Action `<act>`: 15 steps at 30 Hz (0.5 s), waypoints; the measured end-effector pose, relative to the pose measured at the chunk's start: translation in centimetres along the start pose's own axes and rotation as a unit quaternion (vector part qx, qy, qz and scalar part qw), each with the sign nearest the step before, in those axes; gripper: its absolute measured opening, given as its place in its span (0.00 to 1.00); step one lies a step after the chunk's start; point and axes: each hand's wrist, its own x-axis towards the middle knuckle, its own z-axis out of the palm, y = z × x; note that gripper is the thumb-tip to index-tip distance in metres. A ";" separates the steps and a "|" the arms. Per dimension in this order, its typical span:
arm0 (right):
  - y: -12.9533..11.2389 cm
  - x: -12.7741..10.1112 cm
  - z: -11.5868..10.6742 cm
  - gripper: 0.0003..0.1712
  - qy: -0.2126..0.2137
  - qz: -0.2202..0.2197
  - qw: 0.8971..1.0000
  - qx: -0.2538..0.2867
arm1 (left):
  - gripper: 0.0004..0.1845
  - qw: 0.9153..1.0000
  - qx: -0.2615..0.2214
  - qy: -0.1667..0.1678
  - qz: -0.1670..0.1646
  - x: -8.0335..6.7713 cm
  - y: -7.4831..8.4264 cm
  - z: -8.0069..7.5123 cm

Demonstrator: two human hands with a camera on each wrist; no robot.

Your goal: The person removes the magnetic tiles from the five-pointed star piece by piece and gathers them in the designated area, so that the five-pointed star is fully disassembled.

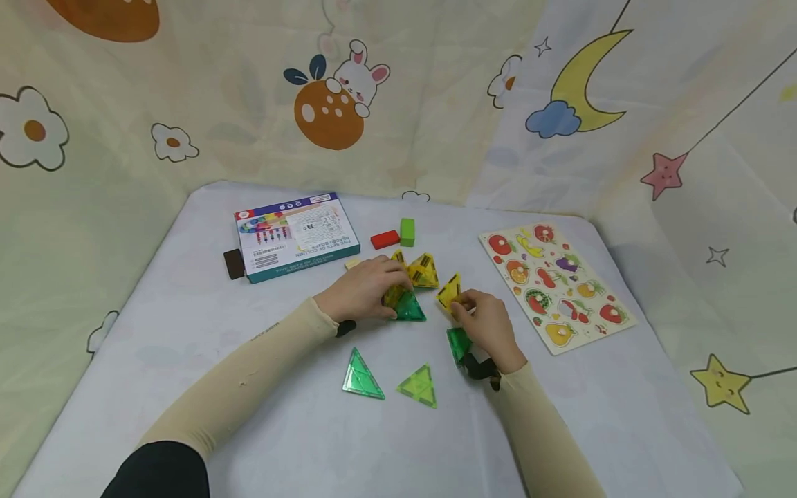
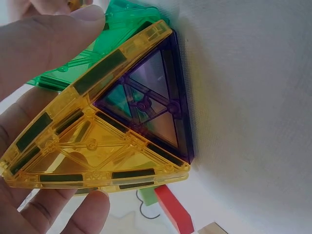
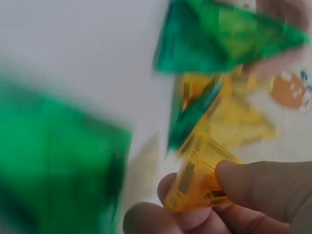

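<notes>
Holding the half-built cluster of magnetic tiles [image 1: 407,287] steady at mid-table, the left hand [image 1: 364,289] curls its fingers round the yellow faces. The right hand [image 1: 488,325] pinches 1 yellow triangle tile [image 1: 450,292] just beside it. I'd bring that tile in edge to edge, slowly, so the magnets catch without tipping the rest.

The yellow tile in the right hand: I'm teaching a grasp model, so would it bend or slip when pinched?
Probably stiff: the yellow tile shows moulded ribs and keeps its flat shape between the right hand's fingers. Its glossy plastic may be slippery. It looks thin and hollow, so likely light.
</notes>
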 end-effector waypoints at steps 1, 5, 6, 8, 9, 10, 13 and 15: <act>0.5 0.3 -0.2 0.13 -0.006 0.007 1.000 -0.002 | 0.26 1.000 0.001 -0.001 -0.001 0.0 0.0 0.0; 2.4 1.3 -0.8 0.16 -0.023 0.035 0.999 -0.012 | 0.26 1.000 0.002 -0.002 -0.003 -0.1 -0.1 0.0; 2.6 1.5 -1.0 0.16 -0.026 0.043 0.999 -0.015 | 0.26 1.000 0.001 -0.002 -0.003 -0.1 -0.1 0.0; 3.1 1.9 -1.3 0.16 -0.030 0.058 0.998 -0.022 | 0.26 1.000 -0.001 -0.001 -0.003 -0.1 -0.1 0.0; 3.2 2.0 -1.4 0.17 -0.030 0.064 0.997 -0.029 | 0.26 1.000 -0.001 -0.001 -0.003 -0.1 -0.1 0.0; 3.3 2.1 -1.4 0.17 -0.028 0.071 0.996 -0.035 | 0.26 1.000 -0.001 -0.002 -0.004 -0.1 -0.1 0.0; 3.3 2.2 -1.5 0.17 -0.018 0.090 0.995 -0.051 | 0.26 1.000 0.000 -0.002 -0.002 -0.1 -0.1 0.0; 3.0 2.2 -1.4 0.17 -0.008 0.099 0.993 -0.058 | 0.26 1.000 -0.001 -0.001 0.000 -0.2 -0.1 0.0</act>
